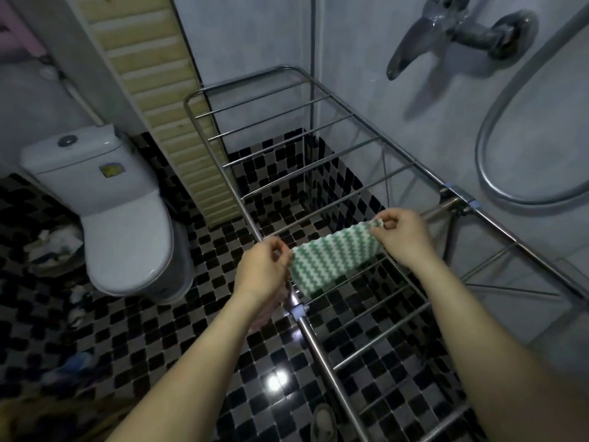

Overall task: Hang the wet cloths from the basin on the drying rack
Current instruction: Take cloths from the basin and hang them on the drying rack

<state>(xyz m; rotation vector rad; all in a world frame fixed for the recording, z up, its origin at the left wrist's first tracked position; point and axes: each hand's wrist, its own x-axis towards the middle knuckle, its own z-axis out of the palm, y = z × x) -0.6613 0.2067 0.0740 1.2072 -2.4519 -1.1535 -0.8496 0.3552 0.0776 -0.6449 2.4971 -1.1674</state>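
A green-and-white zigzag cloth (334,256) is stretched between my two hands over the metal drying rack (287,135). My left hand (261,269) pinches its left corner near the rack's left rail. My right hand (401,234) pinches the right corner, a little farther away. The cloth's lower part drapes over a rod of the rack. The basin is not in view.
A white toilet (105,199) stands at the left on the black-and-grey tiled floor. A slatted panel (165,100) leans on the wall behind the rack. A tap (446,30) and shower hose (497,145) are on the right wall. Crumpled items (54,244) lie beside the toilet.
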